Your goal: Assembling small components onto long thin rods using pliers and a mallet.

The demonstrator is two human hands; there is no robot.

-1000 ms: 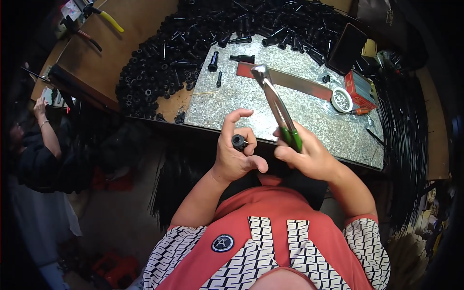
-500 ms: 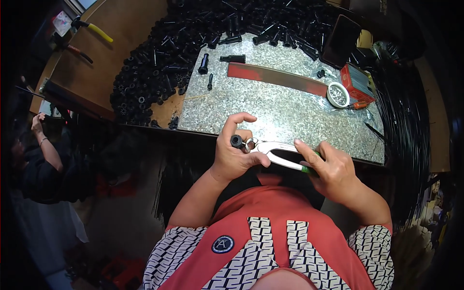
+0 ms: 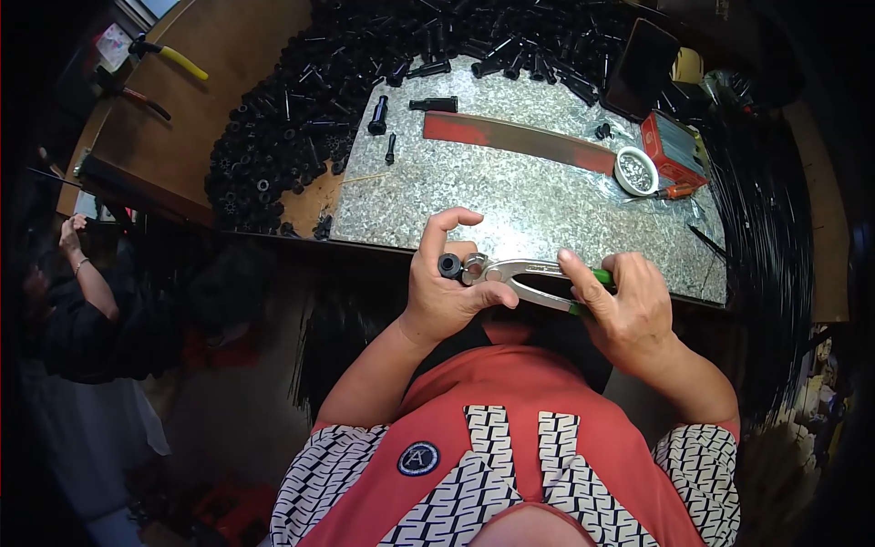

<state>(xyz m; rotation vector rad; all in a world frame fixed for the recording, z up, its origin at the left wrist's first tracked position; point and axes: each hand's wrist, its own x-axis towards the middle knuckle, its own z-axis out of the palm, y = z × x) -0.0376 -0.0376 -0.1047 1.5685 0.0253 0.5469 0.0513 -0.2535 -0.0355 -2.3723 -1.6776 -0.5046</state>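
Just past the table's near edge, my left hand (image 3: pixel 441 290) grips a black hollow cylindrical part (image 3: pixel 449 265), its round open end facing up. Its index finger is raised and curved, and the thumb points toward the tool. Silver pincers (image 3: pixel 524 268) with green grips are in my right hand (image 3: pixel 627 308), whose fingers wrap round the handles while the index finger lies along the upper one. The rounded jaws sit right beside the black part, near my left thumb; whether they bite on it, I cannot tell.
On the speckled tabletop (image 3: pixel 392 210) lie a red-and-grey flat bar (image 3: pixel 519 143), a white bowl of small metal pieces (image 3: pixel 636 171), a red box (image 3: pixel 673 150) and an orange-handled screwdriver (image 3: pixel 676 191). Black parts (image 3: pixel 273 137) heap behind and left. Another person's hand (image 3: pixel 71 234) shows far left.
The pincers have turned slightly, and more of the jaws and upper green grip shows. My right hand has shifted a little upward. The black part stays in my left hand.
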